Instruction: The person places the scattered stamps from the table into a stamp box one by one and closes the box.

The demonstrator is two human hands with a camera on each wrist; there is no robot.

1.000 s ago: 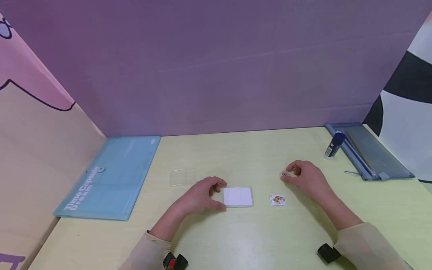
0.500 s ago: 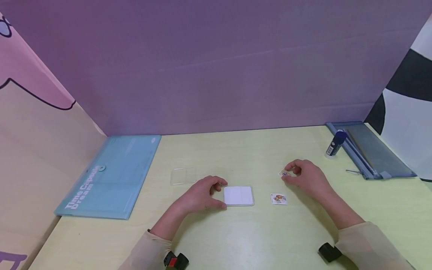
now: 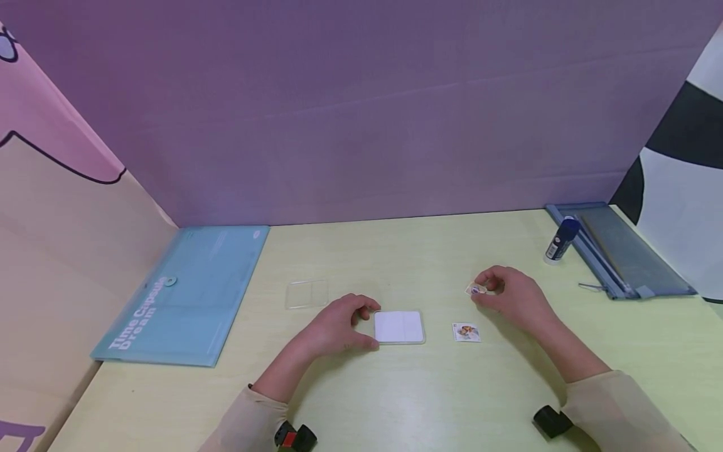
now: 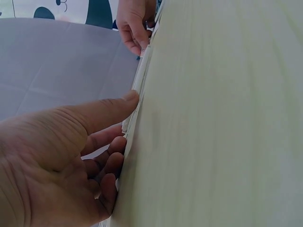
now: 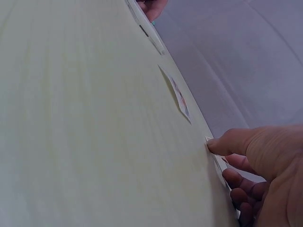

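In the head view my left hand grips the left side of a flat rectangular case with a white face, thumb at the near corner and index finger at the far one. My right hand pinches a small stamp-like paper picture between thumb and fingers at the table surface. A second paper picture, white-bordered with an orange-brown print, lies flat between the case and the right hand. The right wrist view shows it slightly curled. A clear plastic lid lies behind the left hand.
A blue document folder lies at the left of the table. At the back right stands a glue stick, beside a dark blue zip pouch. A purple cloth panel rises along the table's back edge.
The paper picture in my right hand has tilted slightly, and the fingers have shifted a little on it. My left hand and the case have stayed in place.
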